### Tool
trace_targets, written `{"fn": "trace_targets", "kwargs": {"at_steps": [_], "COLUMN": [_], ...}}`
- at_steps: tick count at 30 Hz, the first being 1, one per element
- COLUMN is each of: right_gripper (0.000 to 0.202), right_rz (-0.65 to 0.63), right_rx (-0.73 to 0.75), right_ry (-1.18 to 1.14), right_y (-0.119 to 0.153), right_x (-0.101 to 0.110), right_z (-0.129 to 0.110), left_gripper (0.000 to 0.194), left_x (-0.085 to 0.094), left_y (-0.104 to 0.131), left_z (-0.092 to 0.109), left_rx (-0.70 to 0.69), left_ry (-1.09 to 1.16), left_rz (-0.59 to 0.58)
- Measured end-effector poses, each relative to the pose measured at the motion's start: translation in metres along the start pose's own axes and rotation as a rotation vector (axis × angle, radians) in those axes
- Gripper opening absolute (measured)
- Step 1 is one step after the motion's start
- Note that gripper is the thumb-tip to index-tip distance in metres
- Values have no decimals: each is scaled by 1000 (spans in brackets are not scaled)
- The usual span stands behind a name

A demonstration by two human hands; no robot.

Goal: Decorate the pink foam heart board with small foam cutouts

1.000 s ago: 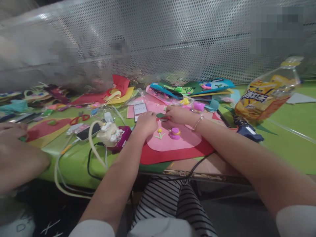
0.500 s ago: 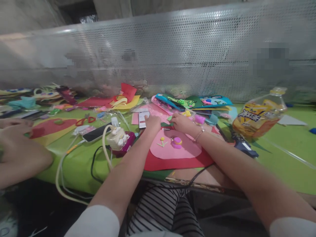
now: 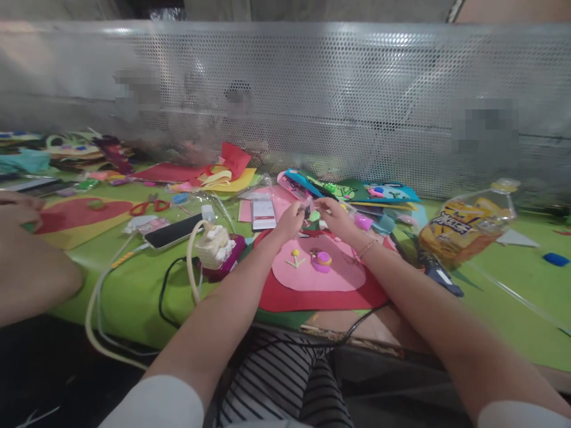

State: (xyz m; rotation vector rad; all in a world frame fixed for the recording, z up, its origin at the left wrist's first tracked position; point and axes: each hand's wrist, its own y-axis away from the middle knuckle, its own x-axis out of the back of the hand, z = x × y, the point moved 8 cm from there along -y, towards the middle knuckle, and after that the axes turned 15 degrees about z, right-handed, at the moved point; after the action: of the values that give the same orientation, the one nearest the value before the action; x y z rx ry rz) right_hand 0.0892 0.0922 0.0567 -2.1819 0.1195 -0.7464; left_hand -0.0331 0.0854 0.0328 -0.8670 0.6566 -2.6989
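Pink paper (image 3: 339, 278) lies on a larger red sheet (image 3: 289, 300) near the table's front edge. On the pink paper are a small yellow flower (image 3: 295, 255) with a pale stem and a purple and orange clay piece (image 3: 322, 261). Just beyond the paper, my left hand (image 3: 291, 220) is closed, its fingertips at a small dark thing too small to name. Beside it, my right hand (image 3: 333, 215) has its fingers bent together around something I cannot make out. A green clay lump (image 3: 314, 216) shows between the hands.
White-screened phone (image 3: 263, 214), black phone (image 3: 175, 231), purple power block with cables (image 3: 227, 261) and red scissors (image 3: 149, 205) lie left. Decorated papers (image 3: 392, 190) are behind. A drink bottle (image 3: 468, 226) leans at right. Another person's hand (image 3: 27, 249) is at far left.
My left hand has moved off the white-screened phone to the right, closer to my right hand. My right hand has shifted slightly, and a small dark thing now shows between them.
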Motion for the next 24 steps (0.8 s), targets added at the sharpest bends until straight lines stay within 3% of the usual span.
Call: {"fn": "trace_targets", "kwargs": {"at_steps": [4, 9, 15, 18, 24], "right_gripper": [19, 11, 14, 21, 27], "right_rz": [-4, 31, -81, -133, -102], "right_rx": [6, -59, -220, -229, -286], "right_ry": [-67, -257, -374, -392, -367], "right_y": [1, 2, 7, 9, 6], "right_x": [-1, 2, -6, -10, -8], "right_z": [-3, -4, 2, 0, 6], "left_gripper": [13, 9, 9, 9, 8], "left_x": [-4, -4, -2, -5, -8], "left_y": [-1, 3, 6, 10, 17], "left_z": [-14, -12, -7, -6, 7], "left_rx": [192, 320, 312, 340, 233], "left_ry": [278, 479, 512, 575, 627], "left_rz": [-10, 17, 25, -19, -101]}}
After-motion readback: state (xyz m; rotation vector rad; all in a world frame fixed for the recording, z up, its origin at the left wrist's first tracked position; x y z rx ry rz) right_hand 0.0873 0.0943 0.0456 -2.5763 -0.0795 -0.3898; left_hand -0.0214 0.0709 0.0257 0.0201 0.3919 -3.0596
